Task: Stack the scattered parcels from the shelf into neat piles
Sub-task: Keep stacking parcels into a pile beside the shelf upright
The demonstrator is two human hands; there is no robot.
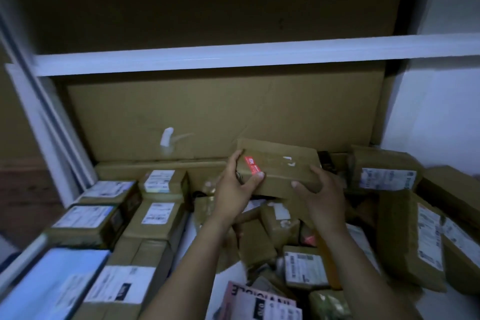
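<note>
You're facing a dim white shelf [452,308] backed by a cardboard sheet [207,112], with a white rail [259,56] crossing the upper frame. Both hands grasp a brown parcel [283,163] at centre frame, above the heap: your left hand [235,187] is wrapped round its left end and your right hand [322,195] grips its near right edge. Its red sticker [253,164] is too blurred to read. White-labelled piled parcels [155,215] sit at lower left, and scattered parcels [405,236] lie at right.

Parcel labels [159,213] blur unreadably; the blue package [52,283] runs off the bottom edge.
</note>
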